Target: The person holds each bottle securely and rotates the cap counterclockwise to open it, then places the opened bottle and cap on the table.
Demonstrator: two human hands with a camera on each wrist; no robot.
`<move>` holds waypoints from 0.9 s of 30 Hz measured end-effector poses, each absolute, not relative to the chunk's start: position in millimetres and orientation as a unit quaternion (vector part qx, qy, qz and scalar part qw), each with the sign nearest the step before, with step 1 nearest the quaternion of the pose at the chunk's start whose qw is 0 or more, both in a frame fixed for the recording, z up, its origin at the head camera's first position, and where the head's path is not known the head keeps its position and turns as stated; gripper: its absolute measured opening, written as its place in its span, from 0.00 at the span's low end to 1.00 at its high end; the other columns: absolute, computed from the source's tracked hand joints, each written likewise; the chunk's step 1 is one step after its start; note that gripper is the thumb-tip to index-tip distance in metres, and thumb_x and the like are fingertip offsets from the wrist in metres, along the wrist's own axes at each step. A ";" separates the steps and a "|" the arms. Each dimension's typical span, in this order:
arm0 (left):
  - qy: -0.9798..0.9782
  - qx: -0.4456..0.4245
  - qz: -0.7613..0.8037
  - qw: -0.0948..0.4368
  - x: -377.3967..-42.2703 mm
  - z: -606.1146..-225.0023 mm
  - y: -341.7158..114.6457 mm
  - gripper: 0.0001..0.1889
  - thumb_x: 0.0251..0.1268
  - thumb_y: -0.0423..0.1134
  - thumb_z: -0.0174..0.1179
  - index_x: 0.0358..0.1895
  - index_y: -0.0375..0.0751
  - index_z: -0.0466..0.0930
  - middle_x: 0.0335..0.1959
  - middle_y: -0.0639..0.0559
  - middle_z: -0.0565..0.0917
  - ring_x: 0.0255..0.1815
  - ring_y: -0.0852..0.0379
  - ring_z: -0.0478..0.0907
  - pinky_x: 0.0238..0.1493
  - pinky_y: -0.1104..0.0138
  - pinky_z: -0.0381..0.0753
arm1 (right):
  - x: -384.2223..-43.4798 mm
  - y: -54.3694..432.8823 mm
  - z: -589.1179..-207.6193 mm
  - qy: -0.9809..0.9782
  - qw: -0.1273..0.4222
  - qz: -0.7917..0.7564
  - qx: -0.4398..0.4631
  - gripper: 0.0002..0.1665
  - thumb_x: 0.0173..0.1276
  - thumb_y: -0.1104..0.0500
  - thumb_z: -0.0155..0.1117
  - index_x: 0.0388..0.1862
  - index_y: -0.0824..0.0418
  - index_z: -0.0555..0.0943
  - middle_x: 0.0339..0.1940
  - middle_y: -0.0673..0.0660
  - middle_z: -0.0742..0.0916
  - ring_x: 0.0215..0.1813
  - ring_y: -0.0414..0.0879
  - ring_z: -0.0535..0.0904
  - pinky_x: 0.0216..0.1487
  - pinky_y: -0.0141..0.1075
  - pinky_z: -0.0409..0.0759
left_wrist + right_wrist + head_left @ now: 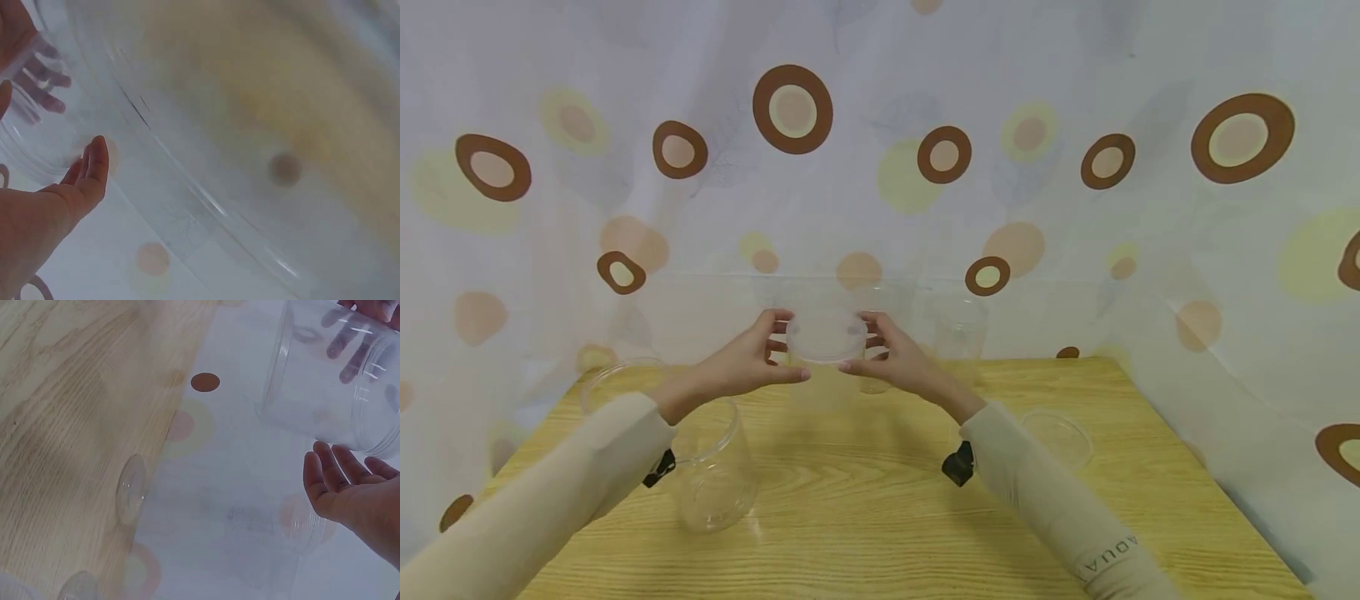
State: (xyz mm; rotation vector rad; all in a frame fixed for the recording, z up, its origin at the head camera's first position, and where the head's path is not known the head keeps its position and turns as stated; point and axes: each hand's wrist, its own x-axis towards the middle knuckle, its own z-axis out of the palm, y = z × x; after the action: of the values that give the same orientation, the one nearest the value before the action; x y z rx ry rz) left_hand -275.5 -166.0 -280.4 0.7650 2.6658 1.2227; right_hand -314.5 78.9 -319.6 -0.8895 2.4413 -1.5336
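Note:
A clear plastic jar [825, 387] with a whitish round top is held up over the back of the table between both hands. My left hand [748, 354] grips it on the left side near the top, thumb toward me. My right hand [898, 354] grips the right side in a mirrored way, fingers curved round the wall. In the right wrist view the jar [325, 381] looks see-through, with rings near one end; my right hand [356, 490] lies along its side. The left wrist view shows my left hand [59, 206] beside the jar [47, 147].
Another clear jar [711, 492] stands front left, with a further round clear container [625, 364] behind it. Two more clear jars, one of them a tall jar [960, 337], stand at the back right. A clear lid [1060, 440] lies on the wooden table [850, 533]. A patterned curtain [865, 225] hangs behind.

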 end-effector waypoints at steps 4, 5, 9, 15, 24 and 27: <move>0.875 0.245 0.416 0.040 -268.4 -285.0 -151.7 0.47 0.55 0.42 0.64 0.69 0.36 0.40 0.67 0.33 0.54 0.63 0.33 0.61 0.54 0.45 0.70 | -309.4 91.2 -319.2 0.798 0.072 -0.522 -0.292 0.48 0.57 0.50 0.67 0.71 0.52 0.52 0.66 0.53 0.67 0.59 0.51 0.70 0.53 0.42 0.76; 0.873 0.243 0.422 0.035 -266.7 -286.9 -147.9 0.48 0.54 0.42 0.65 0.70 0.37 0.39 0.67 0.33 0.54 0.63 0.33 0.61 0.54 0.44 0.70 | -308.4 93.7 -319.2 0.794 0.073 -0.527 -0.294 0.47 0.57 0.51 0.67 0.70 0.52 0.52 0.66 0.53 0.67 0.59 0.52 0.71 0.53 0.42 0.76; 0.858 0.240 0.455 0.008 -261.0 -297.4 -133.8 0.52 0.50 0.42 0.68 0.71 0.41 0.38 0.68 0.36 0.51 0.63 0.32 0.60 0.53 0.41 0.69 | -305.2 101.9 -319.3 0.785 0.068 -0.538 -0.300 0.44 0.58 0.56 0.66 0.69 0.51 0.54 0.65 0.55 0.68 0.58 0.54 0.71 0.51 0.42 0.77; 0.834 0.238 0.496 -0.039 -256.9 -320.8 -119.1 0.55 0.46 0.39 0.71 0.71 0.49 0.36 0.70 0.40 0.47 0.63 0.30 0.60 0.53 0.37 0.66 | -295.4 110.1 -314.5 0.783 0.057 -0.539 -0.306 0.42 0.59 0.63 0.65 0.69 0.56 0.55 0.62 0.59 0.69 0.57 0.56 0.71 0.51 0.43 0.76; 0.823 0.211 0.524 -0.059 -250.1 -347.7 -111.9 0.58 0.43 0.41 0.73 0.72 0.52 0.35 0.70 0.43 0.50 0.62 0.35 0.64 0.57 0.44 0.67 | -278.1 116.1 -312.1 0.799 0.079 -0.517 -0.297 0.43 0.58 0.56 0.66 0.68 0.54 0.56 0.63 0.55 0.69 0.59 0.53 0.70 0.54 0.42 0.75; 0.825 0.187 0.532 -0.044 -249.2 -352.9 -111.3 0.59 0.42 0.44 0.73 0.72 0.49 0.36 0.70 0.44 0.52 0.62 0.38 0.65 0.59 0.47 0.67 | -284.2 118.4 -323.4 0.801 0.073 -0.512 -0.301 0.43 0.57 0.51 0.67 0.68 0.50 0.56 0.63 0.51 0.69 0.58 0.50 0.70 0.54 0.44 0.74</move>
State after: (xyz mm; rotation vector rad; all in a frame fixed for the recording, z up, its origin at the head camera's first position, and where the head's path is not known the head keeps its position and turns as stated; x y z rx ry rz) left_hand -249.2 -111.3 -352.9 0.6045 2.6672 1.7186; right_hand -284.2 118.4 -323.4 -0.9042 2.4060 -1.5385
